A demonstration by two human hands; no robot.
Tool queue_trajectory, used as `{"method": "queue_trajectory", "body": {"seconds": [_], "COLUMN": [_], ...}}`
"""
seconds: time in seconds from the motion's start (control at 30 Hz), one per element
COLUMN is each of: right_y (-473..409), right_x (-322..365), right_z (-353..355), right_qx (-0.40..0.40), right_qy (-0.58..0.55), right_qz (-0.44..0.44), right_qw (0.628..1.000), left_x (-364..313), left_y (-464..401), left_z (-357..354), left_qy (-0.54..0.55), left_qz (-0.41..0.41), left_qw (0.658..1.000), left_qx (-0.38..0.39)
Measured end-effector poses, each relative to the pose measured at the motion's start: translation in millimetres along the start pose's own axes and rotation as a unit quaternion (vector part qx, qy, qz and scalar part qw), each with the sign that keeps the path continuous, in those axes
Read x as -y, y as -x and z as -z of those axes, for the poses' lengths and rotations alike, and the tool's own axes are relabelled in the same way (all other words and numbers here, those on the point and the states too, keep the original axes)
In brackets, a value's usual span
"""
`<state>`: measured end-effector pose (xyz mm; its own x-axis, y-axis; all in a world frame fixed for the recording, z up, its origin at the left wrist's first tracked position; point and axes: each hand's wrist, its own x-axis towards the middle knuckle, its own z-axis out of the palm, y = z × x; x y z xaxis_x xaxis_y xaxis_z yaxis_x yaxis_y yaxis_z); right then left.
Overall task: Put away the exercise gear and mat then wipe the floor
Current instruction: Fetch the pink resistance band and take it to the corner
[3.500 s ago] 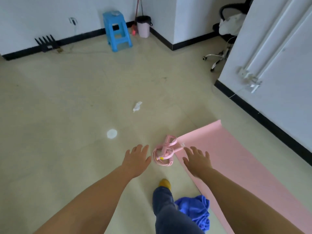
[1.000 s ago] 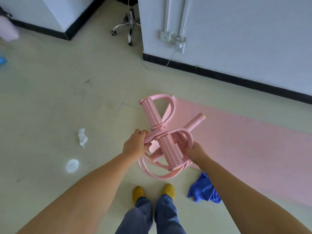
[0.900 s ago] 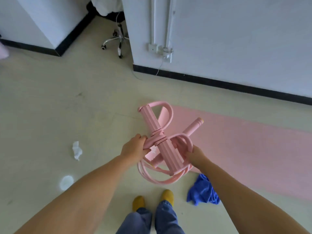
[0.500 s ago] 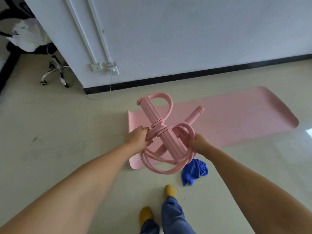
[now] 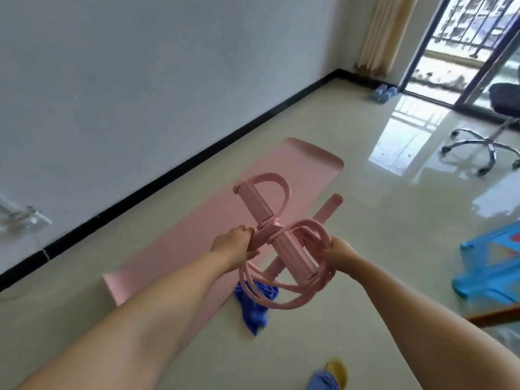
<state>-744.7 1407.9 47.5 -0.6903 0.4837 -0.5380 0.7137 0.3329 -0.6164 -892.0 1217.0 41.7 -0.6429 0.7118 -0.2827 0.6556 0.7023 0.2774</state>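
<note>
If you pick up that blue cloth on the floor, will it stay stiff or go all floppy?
Probably floppy: the blue cloth lies crumpled in soft folds beside the pink mat. It likely weighs little and would not roll or tip.

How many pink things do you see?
2. The pink pull rope is held up by both hands; the pink mat lies flat on the floor by the wall. Others may be out of view.
</note>
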Motion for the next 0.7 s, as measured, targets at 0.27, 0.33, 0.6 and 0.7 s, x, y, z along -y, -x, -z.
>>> {"method": "queue_trajectory", "body": {"seconds": [0.27,0.33,0.6,0.7], "right_y": [-38,-46,-120,-162], "right_x": [-117,-141,-175,-171], "right_z": [185,221,309,341], "right_qx": [-0.066,-0.075,-0.092,-0.085], "right_qy": [-0.064,-0.089,-0.137,-0.135], "right_qz": [-0.046,-0.060,-0.075,-0.073], "right_qw": [0.995,0.991,0.983,0.985], "left_x": [-194,-234,-307,-317], "left_y": [-133,-160,-283,-335], "left_z": [-8,-7,7,10], "left_qy": [-0.021,-0.027,-0.068,-0.074], "left_qz": [-0.091,-0.111,-0.147,-0.148], "left_qw": [0.995,0.993,0.986,0.985], "left_qx": [0.025,0.035,0.045,0.046]}}
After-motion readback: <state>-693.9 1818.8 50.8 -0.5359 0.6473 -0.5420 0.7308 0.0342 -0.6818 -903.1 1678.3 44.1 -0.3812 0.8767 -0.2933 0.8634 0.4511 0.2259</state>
